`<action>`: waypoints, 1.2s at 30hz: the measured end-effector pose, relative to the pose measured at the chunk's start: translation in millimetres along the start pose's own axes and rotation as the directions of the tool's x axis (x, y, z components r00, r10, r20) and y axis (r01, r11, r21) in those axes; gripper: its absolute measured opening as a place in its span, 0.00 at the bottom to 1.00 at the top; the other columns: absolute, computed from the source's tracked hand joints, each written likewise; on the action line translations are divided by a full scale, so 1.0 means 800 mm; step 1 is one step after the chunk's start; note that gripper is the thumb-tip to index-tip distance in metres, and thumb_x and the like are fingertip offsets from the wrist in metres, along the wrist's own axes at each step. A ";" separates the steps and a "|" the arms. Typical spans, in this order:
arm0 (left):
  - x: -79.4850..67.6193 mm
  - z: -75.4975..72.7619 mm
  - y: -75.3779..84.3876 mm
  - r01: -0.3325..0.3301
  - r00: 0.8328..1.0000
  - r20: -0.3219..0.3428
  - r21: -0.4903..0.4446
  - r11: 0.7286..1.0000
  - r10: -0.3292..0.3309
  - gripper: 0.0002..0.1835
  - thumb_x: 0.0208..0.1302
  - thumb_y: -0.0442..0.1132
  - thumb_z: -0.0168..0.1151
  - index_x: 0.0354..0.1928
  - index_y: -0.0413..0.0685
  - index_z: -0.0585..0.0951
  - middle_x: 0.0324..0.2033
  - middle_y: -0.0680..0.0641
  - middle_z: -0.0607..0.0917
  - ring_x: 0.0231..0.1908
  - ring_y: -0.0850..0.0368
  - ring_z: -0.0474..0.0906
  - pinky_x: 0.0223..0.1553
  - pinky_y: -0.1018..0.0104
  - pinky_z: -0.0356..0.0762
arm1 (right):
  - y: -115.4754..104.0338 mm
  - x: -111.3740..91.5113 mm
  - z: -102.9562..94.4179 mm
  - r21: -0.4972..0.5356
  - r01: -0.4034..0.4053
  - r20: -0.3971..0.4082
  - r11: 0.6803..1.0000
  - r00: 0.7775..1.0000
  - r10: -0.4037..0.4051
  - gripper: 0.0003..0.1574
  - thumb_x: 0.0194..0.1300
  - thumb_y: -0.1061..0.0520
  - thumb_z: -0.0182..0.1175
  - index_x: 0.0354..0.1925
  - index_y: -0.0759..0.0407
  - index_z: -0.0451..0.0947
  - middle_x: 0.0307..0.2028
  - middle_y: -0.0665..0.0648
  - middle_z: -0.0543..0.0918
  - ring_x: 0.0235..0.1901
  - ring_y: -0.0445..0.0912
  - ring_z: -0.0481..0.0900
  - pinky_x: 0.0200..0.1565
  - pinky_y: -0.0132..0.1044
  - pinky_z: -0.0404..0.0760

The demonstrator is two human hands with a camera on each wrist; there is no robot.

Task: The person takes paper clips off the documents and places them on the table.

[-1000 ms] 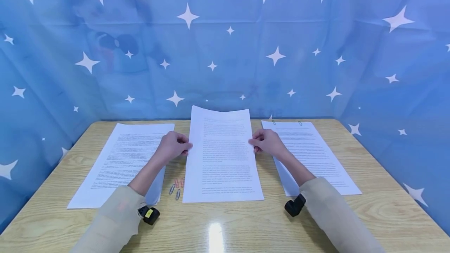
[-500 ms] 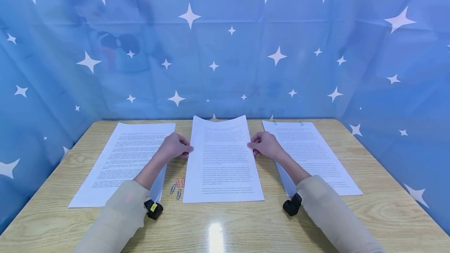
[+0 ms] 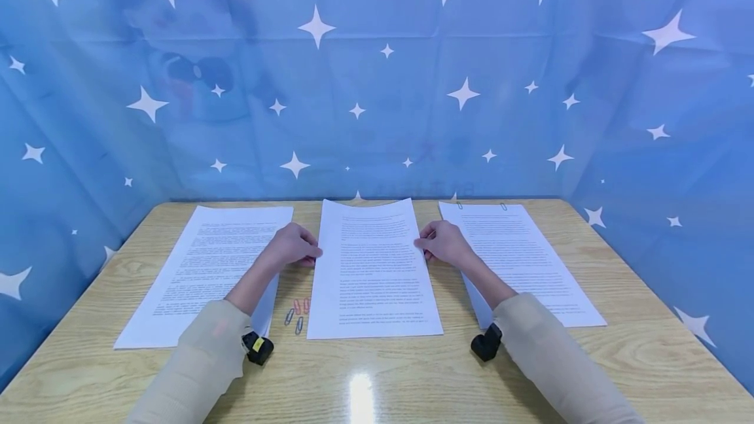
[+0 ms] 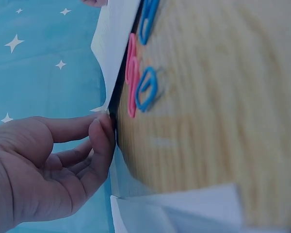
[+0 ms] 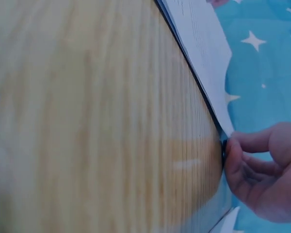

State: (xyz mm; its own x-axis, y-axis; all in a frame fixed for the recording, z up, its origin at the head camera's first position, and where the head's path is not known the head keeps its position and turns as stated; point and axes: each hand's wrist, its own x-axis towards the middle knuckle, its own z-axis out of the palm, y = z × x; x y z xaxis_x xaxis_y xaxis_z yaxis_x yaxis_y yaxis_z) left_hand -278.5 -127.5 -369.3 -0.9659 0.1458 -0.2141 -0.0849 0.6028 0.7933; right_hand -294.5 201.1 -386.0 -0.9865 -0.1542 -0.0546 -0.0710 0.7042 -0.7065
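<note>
Loose clips (image 3: 298, 307): pink and blue, lying just left of middle paper (image 3: 377, 280)
Left paper (image 3: 218, 260): lying print up
Right paper (image 3: 518, 260): likewise
Middle paper: sitting between those two, far end curving up
Left hand (image 3: 290, 245): thumb and fingers pinching its left edge
Right hand (image 3: 446, 242): clamping its right edge
Far clips (image 3: 503, 206): gripping right paper's far edge
Curtain (image 3: 377, 133): hanging behind

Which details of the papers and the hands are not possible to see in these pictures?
Head view: the print on the middle papers is too small to read.
Head view: part of the left papers is hidden behind the left forearm.
Left wrist view: most of the right hand is cut off by the top edge.
</note>
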 end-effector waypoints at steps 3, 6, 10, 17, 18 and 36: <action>-0.002 -0.003 0.000 -0.004 1.000 0.010 -0.022 1.000 0.005 0.10 0.66 0.30 0.66 0.44 0.28 0.82 0.28 0.41 0.87 0.24 0.58 0.84 0.33 0.66 0.83 | -0.003 -0.002 0.000 -0.018 0.000 -0.007 1.000 1.000 -0.001 0.11 0.71 0.60 0.62 0.44 0.70 0.78 0.27 0.58 0.83 0.23 0.43 0.82 0.29 0.35 0.83; -0.004 -0.007 -0.002 -0.015 1.000 0.017 -0.050 0.999 0.016 0.09 0.66 0.30 0.65 0.43 0.28 0.82 0.30 0.39 0.87 0.26 0.56 0.85 0.35 0.64 0.84 | -0.005 -0.005 -0.001 -0.035 0.006 -0.014 0.999 1.000 -0.006 0.11 0.72 0.60 0.61 0.44 0.70 0.78 0.27 0.59 0.84 0.23 0.43 0.82 0.29 0.35 0.83; -0.007 -0.009 -0.004 -0.017 1.000 0.018 -0.072 0.997 0.018 0.09 0.67 0.30 0.64 0.43 0.28 0.82 0.33 0.38 0.87 0.29 0.54 0.85 0.37 0.62 0.83 | -0.006 -0.009 -0.002 -0.037 0.002 -0.021 0.999 1.000 -0.003 0.11 0.72 0.60 0.60 0.44 0.69 0.78 0.26 0.58 0.84 0.23 0.44 0.82 0.30 0.36 0.82; -0.011 -0.011 -0.008 -0.030 0.999 0.012 -0.101 0.994 0.031 0.12 0.69 0.32 0.62 0.48 0.27 0.79 0.34 0.37 0.86 0.32 0.52 0.84 0.37 0.61 0.83 | -0.005 -0.016 -0.009 0.022 0.011 -0.018 1.000 1.000 -0.011 0.12 0.73 0.61 0.58 0.47 0.71 0.76 0.29 0.61 0.84 0.25 0.47 0.83 0.31 0.38 0.84; -0.011 -0.011 -0.008 -0.031 0.999 0.012 -0.114 0.993 0.033 0.13 0.69 0.32 0.62 0.49 0.27 0.78 0.35 0.36 0.86 0.32 0.52 0.83 0.37 0.61 0.82 | -0.004 -0.016 -0.010 0.036 0.015 -0.014 0.999 1.000 -0.014 0.13 0.73 0.61 0.57 0.48 0.72 0.76 0.29 0.61 0.84 0.26 0.47 0.84 0.31 0.39 0.84; -0.028 0.014 0.021 -0.068 0.997 -0.049 -0.153 0.986 0.061 0.16 0.69 0.36 0.63 0.55 0.35 0.78 0.44 0.37 0.84 0.40 0.44 0.82 0.43 0.57 0.83 | -0.003 -0.033 -0.042 0.102 0.202 0.030 0.974 0.978 -0.206 0.19 0.74 0.59 0.57 0.56 0.72 0.74 0.43 0.70 0.82 0.34 0.61 0.82 0.39 0.52 0.83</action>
State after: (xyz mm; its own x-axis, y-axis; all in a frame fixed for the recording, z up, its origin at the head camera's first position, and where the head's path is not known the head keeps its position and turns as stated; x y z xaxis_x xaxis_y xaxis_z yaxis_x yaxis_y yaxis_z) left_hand -255.7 -111.7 -357.3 -0.9801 0.1435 -0.1371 -0.0557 0.4643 0.8839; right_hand -273.2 226.6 -359.5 -0.9459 -0.3166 0.0707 -0.2533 0.5844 -0.7709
